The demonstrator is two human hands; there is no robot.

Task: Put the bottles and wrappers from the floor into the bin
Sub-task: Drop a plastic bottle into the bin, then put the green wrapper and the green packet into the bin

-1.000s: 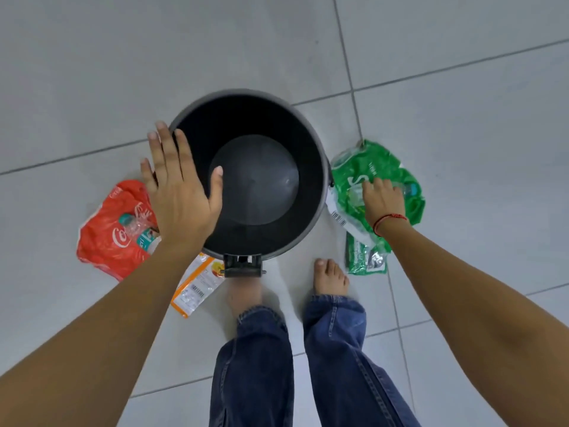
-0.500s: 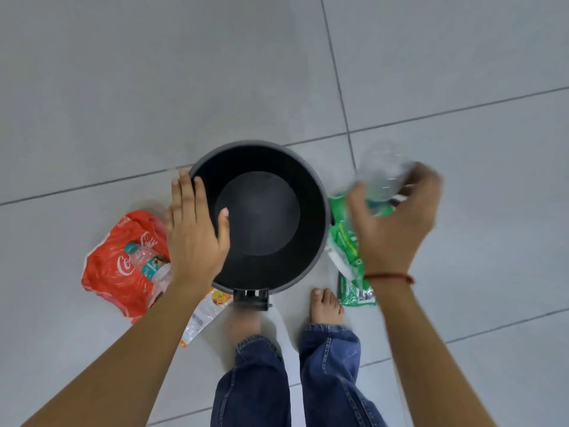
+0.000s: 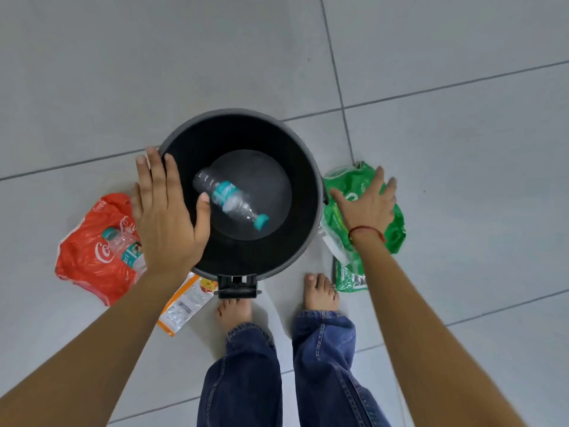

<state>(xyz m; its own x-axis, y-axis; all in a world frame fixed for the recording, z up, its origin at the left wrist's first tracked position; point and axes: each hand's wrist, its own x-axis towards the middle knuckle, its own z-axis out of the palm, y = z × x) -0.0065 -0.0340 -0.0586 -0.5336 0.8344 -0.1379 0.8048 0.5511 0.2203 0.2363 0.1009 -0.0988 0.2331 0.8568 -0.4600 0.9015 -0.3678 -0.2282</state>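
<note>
Lying in the bin [image 3: 303, 155], bottle [image 3: 229, 200], cap toward lower right.

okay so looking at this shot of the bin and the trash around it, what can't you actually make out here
All in the head view:
- Second bottle on the red wrapper: partly hidden by the left hand.
- Green wrapper: its print is covered by the right hand.
- Orange wrapper: its upper end is hidden behind the left forearm and the bin; text too small.
- Bottle in the bin: label blurred.
</note>
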